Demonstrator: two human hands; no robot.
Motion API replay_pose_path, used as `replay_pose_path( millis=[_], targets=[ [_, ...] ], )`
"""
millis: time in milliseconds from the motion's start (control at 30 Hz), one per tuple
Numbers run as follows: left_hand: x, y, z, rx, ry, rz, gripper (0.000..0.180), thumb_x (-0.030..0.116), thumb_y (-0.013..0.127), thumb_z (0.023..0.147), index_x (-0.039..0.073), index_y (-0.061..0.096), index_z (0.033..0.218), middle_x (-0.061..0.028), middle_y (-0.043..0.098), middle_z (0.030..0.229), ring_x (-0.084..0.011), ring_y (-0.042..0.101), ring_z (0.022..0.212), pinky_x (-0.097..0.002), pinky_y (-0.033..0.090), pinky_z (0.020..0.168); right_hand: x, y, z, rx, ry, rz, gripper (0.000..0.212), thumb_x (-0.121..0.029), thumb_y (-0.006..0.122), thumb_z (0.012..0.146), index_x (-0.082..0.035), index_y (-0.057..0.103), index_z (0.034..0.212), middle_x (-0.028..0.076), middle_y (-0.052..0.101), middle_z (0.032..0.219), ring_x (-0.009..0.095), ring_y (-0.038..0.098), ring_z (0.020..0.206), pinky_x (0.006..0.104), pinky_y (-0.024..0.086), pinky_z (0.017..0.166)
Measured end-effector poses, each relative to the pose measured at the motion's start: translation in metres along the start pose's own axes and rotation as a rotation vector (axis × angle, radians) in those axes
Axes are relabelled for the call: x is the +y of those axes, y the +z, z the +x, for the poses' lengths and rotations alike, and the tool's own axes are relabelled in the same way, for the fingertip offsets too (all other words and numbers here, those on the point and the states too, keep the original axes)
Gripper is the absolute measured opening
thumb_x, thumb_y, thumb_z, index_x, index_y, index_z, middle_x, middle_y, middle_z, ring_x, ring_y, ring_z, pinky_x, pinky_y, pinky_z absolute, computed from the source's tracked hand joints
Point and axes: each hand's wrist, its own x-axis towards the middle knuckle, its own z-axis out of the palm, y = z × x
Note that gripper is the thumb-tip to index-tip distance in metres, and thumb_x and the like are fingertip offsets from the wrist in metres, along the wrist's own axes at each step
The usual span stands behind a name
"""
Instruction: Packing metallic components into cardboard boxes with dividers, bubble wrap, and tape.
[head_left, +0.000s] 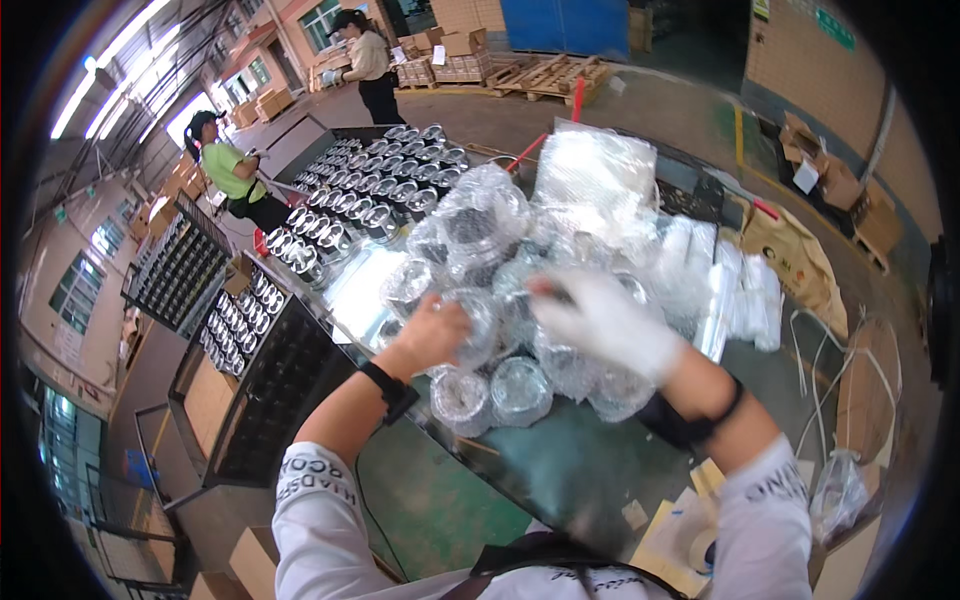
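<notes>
Left hand (435, 332): one, bare; fingers curled against a wrapped part (480, 326).
Right hand (605, 325): one, white-gloved, over the wrapped pile (480, 225); finger state cannot be told.
Pile: round parts in clear plastic, on table (560, 445).
Black rack (270, 395): shiny metal parts, rows.
Co-workers (230, 172): two.

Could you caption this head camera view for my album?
Bare left hand and white-gloved right hand among plastic-wrapped round parts.
</notes>
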Motion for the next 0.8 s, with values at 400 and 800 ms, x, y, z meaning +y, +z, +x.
replay_pose_path(
  millis=[400,800],
  targets=[
    [0.071,0.006,0.004,0.102,-0.289,0.071,0.033,0.044,0.067,0.071,0.013,0.066,0.08,-0.0021,0.056,0.086,-0.0178,0.054,0.088,-0.0337,0.036,0.077,0.089,0.141,0.282,0.313,0.461,-0.676,0.027,-0.013,0.05,0.083,-0.002,0.069,0.099,0.017,0.066,0.106,0.031,0.065,0.098,0.0399,0.051,0.084],
    [0.04,-0.006,0.011,-0.186,0.012,0.08,0.029,0.035,0.071,0.068,0.01,0.066,0.083,-0.0066,0.067,0.076,-0.0231,0.064,0.078,-0.0427,0.042,0.079,0.02,-0.035,-0.023,0.416,0.198,0.949,0.064,-0.006,0.072,0.076,-0.005,0.039,0.131,0.008,0.055,0.112,0.016,0.055,0.101,0.0308,0.047,0.086]
  ],
)
